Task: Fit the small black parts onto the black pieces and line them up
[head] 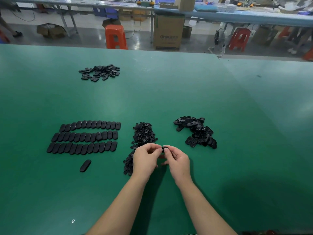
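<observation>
Both hands meet above the green table [169, 92], the left hand [145, 158] and right hand [177, 160] pinching one black piece [164, 148] between fingertips. Small parts [144, 133] are heaped just behind; loose pieces [196, 131] lie right, finished rows [84, 138] left.

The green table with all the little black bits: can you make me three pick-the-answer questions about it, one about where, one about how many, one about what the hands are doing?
1. Where does the single black piece lie?
A. below the rows
B. on the stool
C. in the far pile

2. How many full rows of black pieces are lined up?
A. one
B. three
C. six

3. What are the hands doing?
A. resting flat
B. pinching a black part together
C. waving

Answers: 1 A, it sits alone nearer the person. 2 B, three rows stacked. 3 B, left hand and right hand meet on a black part.
</observation>
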Tool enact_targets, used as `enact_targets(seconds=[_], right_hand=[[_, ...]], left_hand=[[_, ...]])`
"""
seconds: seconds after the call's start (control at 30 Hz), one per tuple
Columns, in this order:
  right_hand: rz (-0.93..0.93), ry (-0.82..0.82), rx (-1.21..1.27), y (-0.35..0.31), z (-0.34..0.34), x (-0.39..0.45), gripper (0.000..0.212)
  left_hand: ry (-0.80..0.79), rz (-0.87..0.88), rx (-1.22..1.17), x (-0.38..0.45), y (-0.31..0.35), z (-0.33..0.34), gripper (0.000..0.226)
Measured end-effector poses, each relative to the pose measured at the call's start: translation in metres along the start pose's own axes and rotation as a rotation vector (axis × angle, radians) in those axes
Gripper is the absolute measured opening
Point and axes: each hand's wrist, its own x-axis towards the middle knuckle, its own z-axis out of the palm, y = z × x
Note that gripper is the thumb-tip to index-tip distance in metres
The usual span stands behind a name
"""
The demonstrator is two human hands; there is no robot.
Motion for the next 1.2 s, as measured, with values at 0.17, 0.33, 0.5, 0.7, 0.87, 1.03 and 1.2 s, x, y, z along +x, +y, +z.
enact_targets(seconds=[0.17,0.33,0.5,0.7,0.87,1.03,1.2], right_hand=[[0.027,-0.013,0.061,-0.001,-0.001,-0.001,0.018],[0.036,-0.029,0.076,-0.001,-0.002,-0.001,0.016],[0.04,-0.033,0.064,0.0,-0.002,0.0,0.014],[0.033,-0.044,0.08,-0.002,-0.003,0.0,0.015],[0.068,-0.027,0.164,-0.002,-0.003,0.001,0.014],[0.063,-0.035,0.196,-0.002,-0.006,0.002,0.015],[0.045,-0.017,0.184,-0.001,-0.003,0.003,0.015]], left_hand=[[0.064,0.024,0.121,-0.001,0.003,0.005,0.013],[0.077,0.02,0.151,0.001,0.006,0.006,0.012],[0.087,-0.002,0.142,0.002,0.005,0.007,0.012],[0.05,0.004,0.139,0.005,0.006,0.005,0.013],[0.082,0.052,0.222,0.008,0.006,0.003,0.012],[0.022,0.01,0.176,0.012,0.007,0.005,0.01],[-0.001,0.01,0.11,0.011,0.005,0.004,0.009]])
